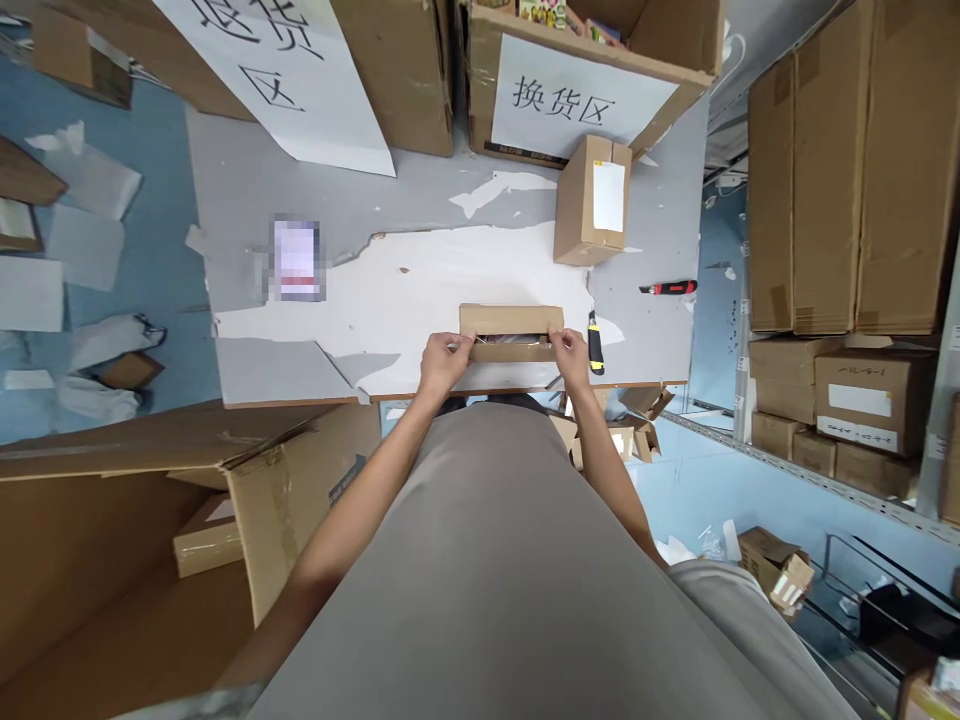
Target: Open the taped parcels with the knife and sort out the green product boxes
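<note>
A small cardboard box [510,320] lies at the front edge of the table, its top partly open. Something dark and shiny shows in the gap, too small to name. At the box's left end, my left hand [444,362] pinches the edge between thumb and fingers. My right hand [571,356] grips the right end the same way. Just right of that hand lies a yellow and black box cutter [595,344]. A red and black box cutter [669,288] rests farther right on the table.
A taped carton with a white label [592,200] stands behind the right hand. Two big cartons with paper signs, one on the right [480,90], line the back. A blurred item [296,260] lies at left. A large open carton [262,540] stands below left; shelved boxes [859,400] are at right.
</note>
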{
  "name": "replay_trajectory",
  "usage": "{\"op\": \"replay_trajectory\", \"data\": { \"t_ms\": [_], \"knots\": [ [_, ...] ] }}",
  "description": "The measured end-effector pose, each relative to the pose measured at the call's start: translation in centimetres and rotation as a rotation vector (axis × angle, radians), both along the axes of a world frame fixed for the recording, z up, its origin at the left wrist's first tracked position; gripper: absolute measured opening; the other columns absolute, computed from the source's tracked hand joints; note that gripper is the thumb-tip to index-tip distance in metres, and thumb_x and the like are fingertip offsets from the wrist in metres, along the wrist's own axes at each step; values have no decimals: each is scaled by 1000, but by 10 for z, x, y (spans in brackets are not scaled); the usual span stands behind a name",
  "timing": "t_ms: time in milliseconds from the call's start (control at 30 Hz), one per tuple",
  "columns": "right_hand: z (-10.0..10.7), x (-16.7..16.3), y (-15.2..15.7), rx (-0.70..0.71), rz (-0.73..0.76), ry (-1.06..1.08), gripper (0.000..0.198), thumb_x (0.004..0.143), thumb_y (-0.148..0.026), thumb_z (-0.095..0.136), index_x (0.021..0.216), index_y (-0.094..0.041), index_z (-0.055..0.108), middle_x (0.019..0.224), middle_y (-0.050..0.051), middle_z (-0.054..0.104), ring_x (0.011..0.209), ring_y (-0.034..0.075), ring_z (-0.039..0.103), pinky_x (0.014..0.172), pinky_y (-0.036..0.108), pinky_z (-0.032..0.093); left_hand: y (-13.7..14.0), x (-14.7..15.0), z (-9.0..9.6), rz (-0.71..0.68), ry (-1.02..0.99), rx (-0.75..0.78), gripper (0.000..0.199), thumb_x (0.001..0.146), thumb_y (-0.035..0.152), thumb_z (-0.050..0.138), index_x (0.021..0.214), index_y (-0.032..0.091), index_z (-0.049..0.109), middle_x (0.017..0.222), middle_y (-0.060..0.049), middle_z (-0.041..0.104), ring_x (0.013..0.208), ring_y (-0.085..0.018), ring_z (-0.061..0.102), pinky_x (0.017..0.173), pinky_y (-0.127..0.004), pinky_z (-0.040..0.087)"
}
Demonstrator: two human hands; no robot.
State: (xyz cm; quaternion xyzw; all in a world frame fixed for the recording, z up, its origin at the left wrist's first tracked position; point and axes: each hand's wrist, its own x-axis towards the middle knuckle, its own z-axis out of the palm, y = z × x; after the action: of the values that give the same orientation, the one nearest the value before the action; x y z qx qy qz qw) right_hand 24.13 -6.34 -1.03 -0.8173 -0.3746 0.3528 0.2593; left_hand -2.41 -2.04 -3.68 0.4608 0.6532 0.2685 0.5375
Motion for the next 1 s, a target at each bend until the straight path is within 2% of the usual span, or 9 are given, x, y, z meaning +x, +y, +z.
{"op": "replay_trajectory", "data": {
  "t_ms": [67,133,200,267,467,633,800,900,1000],
  "knots": [
    [7,-2,3,-7,46,-7,39,111,-59,60,103,-23,74,120,10,77,115,23,70,109,36,58,0,5,3,-7,83,12,37,97,54,83,80,23,74,116,-14,79,116,-31,76,110,-49,63],
    [15,-3,7,-20,93,-33,39,111,-58,62,127,-24,75,138,12,74,113,22,73,107,35,58,0,6,6,-14,138,8,27,92,46,86,82,22,76,125,-15,78,121,-33,75,115,-51,61],
    [22,0,13,-49,150,-90,43,112,-53,64,144,-25,70,147,14,70,108,21,75,105,35,59,-2,3,8,-17,117,18,24,87,40,90,99,22,80,132,-15,76,119,-33,76,114,-51,61],
    [28,3,21,-78,213,-158,44,115,-50,60,152,-25,65,147,15,69,103,22,76,104,37,59,-7,-2,10,-37,53,63,37,84,37,92,116,22,80,136,-15,75,123,-33,75,113,-50,62],
    [27,8,54,-124,306,-312,41,120,-59,51,142,-25,61,125,13,73,107,31,73,104,46,58,-23,-10,16,-176,1,112,49,92,46,89,135,25,77,158,-19,62,148,-39,63,96,-46,68],
    [25,1,71,-153,352,-368,40,116,-61,57,138,-27,56,132,15,70,109,36,75,100,53,62,-12,-5,22,-196,112,86,57,98,45,82,149,22,71,159,-20,61,143,-36,68,97,-44,70],
    [26,-10,60,-271,383,-365,66,101,-45,80,155,-23,49,150,21,62,114,43,79,98,59,67,8,3,38,-323,348,66,86,99,45,79,177,26,49,167,-19,59,141,-37,72,119,-51,61],
    [22,-9,48,-256,378,-321,71,98,-35,78,160,-22,46,148,22,65,120,46,79,102,65,68,19,12,52,-458,521,-14,91,97,48,81,178,29,45,161,-20,63,135,-43,75,116,-55,61],
    [16,7,34,-109,376,-183,71,100,-28,67,166,-24,43,149,20,71,123,42,80,109,67,66,29,21,61,-519,669,-102,91,94,50,85,173,26,47,149,-24,69,130,-50,76,108,-57,62]
  ]
}}
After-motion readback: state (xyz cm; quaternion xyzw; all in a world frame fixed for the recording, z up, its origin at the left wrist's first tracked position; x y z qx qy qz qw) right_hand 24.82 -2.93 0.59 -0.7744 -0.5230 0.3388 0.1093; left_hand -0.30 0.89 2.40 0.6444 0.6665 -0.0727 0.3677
